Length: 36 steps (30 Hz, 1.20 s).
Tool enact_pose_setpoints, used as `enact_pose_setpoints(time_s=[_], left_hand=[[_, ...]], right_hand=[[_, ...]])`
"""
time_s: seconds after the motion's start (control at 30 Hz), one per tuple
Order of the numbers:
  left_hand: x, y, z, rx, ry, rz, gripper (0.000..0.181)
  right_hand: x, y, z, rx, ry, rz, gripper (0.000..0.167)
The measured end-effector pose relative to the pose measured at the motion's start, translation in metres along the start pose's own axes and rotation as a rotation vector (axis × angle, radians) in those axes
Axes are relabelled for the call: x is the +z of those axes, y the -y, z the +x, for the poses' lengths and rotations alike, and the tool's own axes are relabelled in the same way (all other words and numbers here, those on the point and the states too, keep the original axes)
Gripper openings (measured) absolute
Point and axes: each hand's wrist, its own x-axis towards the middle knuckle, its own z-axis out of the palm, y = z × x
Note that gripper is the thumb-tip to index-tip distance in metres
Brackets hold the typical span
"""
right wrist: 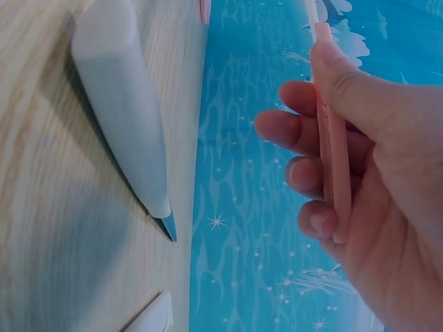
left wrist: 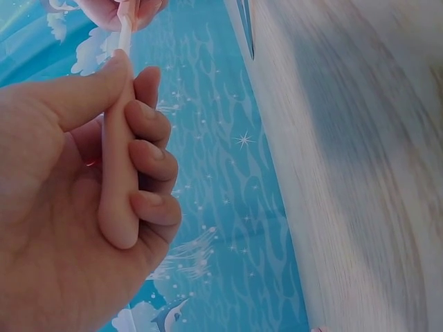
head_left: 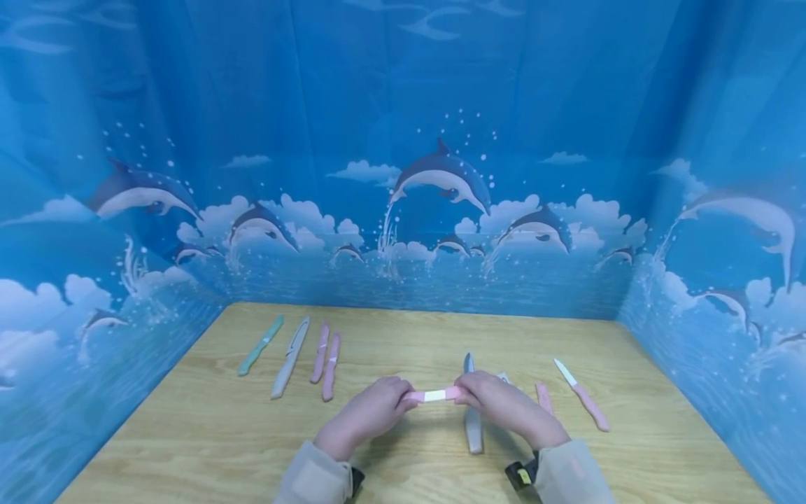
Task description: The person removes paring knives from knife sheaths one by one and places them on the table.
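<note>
My left hand grips the pink handle of a small knife, fingers curled round it above the table. From the other end, my right hand holds a pink sheath between thumb and curled fingers. White blade shows between the two hands; its tip is hidden, inside or behind the sheath. Below my right hand lies a knife with a light grey handle and a bare dark blade. A pale sheath is partly covered by that hand.
On the right of the wooden table lie a pink sheath and a pink-handled knife with bare white blade. On the left are a green knife, a grey knife and two pink knives. A blue dolphin-print curtain surrounds the table.
</note>
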Motion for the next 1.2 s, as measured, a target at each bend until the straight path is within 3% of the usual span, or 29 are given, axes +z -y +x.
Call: enact_pose_setpoints(time_s=[0.43,1.2], left_hand=[[-0.0009,0.0013,-0.0008,0.018,-0.011,0.011,0.015],[-0.0006,0.0047,0.0001,0.004,0.005,0.002,0.016]], right_hand=[[-0.002,-0.001,-0.002,-0.021,-0.014,-0.006,0.012],[-0.0018,-0.0048,-0.0019,0.027,0.001,0.006,0.017]])
